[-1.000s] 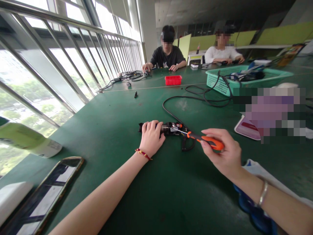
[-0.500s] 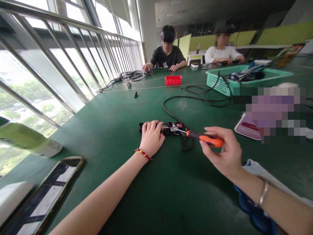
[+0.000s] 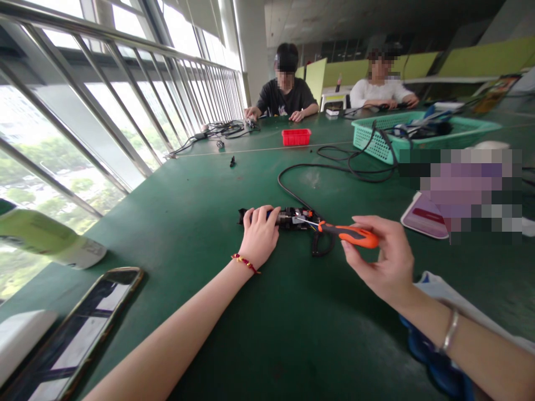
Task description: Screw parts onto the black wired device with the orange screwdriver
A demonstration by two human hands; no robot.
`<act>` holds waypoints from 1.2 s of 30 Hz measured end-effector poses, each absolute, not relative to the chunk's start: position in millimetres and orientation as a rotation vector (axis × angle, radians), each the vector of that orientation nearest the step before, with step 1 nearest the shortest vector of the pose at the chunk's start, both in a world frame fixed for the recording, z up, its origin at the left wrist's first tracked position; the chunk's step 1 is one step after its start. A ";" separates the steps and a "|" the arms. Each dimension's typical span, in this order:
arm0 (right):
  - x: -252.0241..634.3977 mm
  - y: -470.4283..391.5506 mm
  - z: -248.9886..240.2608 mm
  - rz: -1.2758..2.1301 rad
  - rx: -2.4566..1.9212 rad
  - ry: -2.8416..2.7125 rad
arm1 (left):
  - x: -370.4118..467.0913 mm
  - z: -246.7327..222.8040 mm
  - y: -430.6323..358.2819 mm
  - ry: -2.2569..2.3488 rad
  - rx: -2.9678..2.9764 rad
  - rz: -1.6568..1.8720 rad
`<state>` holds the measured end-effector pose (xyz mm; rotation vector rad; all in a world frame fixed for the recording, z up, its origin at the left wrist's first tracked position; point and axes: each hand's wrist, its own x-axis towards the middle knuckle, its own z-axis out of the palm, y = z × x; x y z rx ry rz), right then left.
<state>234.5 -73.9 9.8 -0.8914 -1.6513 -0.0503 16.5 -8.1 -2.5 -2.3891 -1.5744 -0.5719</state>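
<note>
A dark, corded device [image 3: 288, 218] with exposed inner parts and wires lies on the green table [image 3: 225, 317]. It looks like the opened body of a small power tool; its exact kind I cannot make out. My left hand [image 3: 259, 231] wraps over its left part and presses it to the table. Between the thumb and fingers of my right hand [image 3: 387, 253] is the handle of an orange and black screwdriver [image 3: 351, 234]. The shaft points left, and its tip meets the exposed inside of the device. A black loop-shaped piece [image 3: 322, 245] lies just below the device.
A black cable [image 3: 288, 172] runs from the device toward a turquoise basket [image 3: 376, 139] of parts. A red bin [image 3: 296, 137] stands further back. At left lie a phone [image 3: 96, 328] and a green bottle [image 3: 45, 236]. Two people [image 3: 288, 92] sit across the table.
The screwdriver has turned slightly in my right hand, so its handle shows a different side. My left hand and the device have shifted hardly at all.
</note>
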 end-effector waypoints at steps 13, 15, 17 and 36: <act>234.5 -73.4 8.8 -0.037 -0.917 -1.656 | 15.8 -5.3 -6.8 -1.575 -2.390 -0.604; 234.7 -71.7 6.4 -0.020 -0.860 -1.630 | 16.1 -4.8 -6.8 -1.577 -2.392 -0.603; 235.1 -71.5 5.9 -0.018 -0.841 -1.637 | 16.4 -4.2 -7.1 -1.577 -2.397 -0.599; 235.8 -74.2 11.7 -0.022 -0.954 -1.745 | 15.5 -4.7 -5.7 -1.605 -2.416 -0.612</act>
